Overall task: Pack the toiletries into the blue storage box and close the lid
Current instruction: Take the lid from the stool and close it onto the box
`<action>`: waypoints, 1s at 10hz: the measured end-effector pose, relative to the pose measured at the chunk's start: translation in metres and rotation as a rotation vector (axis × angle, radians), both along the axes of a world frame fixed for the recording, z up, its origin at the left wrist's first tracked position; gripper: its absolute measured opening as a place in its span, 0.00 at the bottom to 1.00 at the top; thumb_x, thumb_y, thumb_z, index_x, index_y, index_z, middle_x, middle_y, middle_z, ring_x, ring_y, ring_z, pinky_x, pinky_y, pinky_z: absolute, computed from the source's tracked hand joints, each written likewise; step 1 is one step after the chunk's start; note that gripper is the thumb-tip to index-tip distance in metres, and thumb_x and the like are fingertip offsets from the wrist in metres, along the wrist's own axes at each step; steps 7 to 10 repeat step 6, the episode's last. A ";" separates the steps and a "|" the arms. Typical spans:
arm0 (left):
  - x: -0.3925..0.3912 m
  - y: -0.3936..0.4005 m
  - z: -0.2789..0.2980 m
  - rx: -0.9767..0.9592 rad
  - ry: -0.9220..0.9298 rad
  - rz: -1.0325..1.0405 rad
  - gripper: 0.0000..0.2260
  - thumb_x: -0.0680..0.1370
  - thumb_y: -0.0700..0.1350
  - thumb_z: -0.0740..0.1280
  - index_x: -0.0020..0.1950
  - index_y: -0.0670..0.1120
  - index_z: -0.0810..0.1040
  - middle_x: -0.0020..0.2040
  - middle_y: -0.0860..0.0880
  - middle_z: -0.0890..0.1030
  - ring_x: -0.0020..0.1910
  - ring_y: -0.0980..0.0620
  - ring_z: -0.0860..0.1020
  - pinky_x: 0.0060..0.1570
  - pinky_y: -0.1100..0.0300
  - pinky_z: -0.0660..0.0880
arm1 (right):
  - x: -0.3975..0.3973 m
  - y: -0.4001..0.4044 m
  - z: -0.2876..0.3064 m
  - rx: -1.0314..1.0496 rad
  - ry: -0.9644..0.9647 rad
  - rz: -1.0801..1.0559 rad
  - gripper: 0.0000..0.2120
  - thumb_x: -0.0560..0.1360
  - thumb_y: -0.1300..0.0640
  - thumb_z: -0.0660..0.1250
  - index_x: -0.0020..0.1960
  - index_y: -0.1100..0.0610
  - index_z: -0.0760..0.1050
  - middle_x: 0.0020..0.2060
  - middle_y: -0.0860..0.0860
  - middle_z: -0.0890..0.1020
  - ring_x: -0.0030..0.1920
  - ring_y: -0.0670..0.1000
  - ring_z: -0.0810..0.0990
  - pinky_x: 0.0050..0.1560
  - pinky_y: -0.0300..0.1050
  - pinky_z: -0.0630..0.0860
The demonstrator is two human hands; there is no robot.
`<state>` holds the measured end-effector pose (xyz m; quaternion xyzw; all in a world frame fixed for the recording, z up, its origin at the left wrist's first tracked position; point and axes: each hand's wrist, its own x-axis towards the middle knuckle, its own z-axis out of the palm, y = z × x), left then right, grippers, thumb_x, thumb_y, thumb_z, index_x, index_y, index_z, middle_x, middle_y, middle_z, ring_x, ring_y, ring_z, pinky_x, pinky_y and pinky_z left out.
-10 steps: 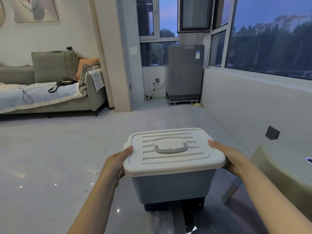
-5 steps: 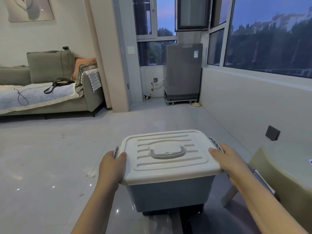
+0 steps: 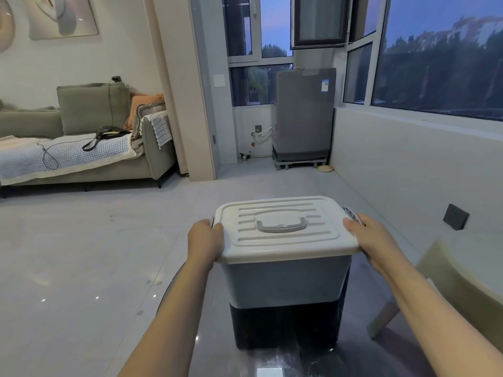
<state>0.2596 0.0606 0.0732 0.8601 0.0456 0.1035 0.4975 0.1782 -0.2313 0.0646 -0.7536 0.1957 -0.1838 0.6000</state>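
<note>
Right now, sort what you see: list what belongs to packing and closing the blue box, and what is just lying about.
Part of the job:
blue storage box
white lid, on the box
left hand and right hand, at the lid's side edges

Just lying about:
sofa
black bag on the sofa
grey appliance by the window

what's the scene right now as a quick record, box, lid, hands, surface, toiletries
box: blue storage box, upright on a dark glossy table
lid: white lid sits on top, grey handle lying flat
left hand: left hand grips the lid's left edge
right hand: right hand grips the lid's right edge, beside a side latch
latches: cannot tell whether they are fastened
toiletries: none in view; the box's contents are hidden
</note>
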 end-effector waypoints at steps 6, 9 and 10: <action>0.002 -0.002 0.001 0.077 0.019 0.004 0.11 0.78 0.43 0.58 0.36 0.41 0.69 0.35 0.44 0.73 0.39 0.43 0.69 0.33 0.56 0.64 | -0.008 0.010 0.021 -0.254 0.186 0.008 0.24 0.78 0.50 0.57 0.71 0.58 0.64 0.68 0.57 0.71 0.65 0.58 0.71 0.64 0.54 0.69; 0.002 -0.002 0.001 0.077 0.019 0.004 0.11 0.78 0.43 0.58 0.36 0.41 0.69 0.35 0.44 0.73 0.39 0.43 0.69 0.33 0.56 0.64 | -0.008 0.010 0.021 -0.254 0.186 0.008 0.24 0.78 0.50 0.57 0.71 0.58 0.64 0.68 0.57 0.71 0.65 0.58 0.71 0.64 0.54 0.69; 0.002 -0.002 0.001 0.077 0.019 0.004 0.11 0.78 0.43 0.58 0.36 0.41 0.69 0.35 0.44 0.73 0.39 0.43 0.69 0.33 0.56 0.64 | -0.008 0.010 0.021 -0.254 0.186 0.008 0.24 0.78 0.50 0.57 0.71 0.58 0.64 0.68 0.57 0.71 0.65 0.58 0.71 0.64 0.54 0.69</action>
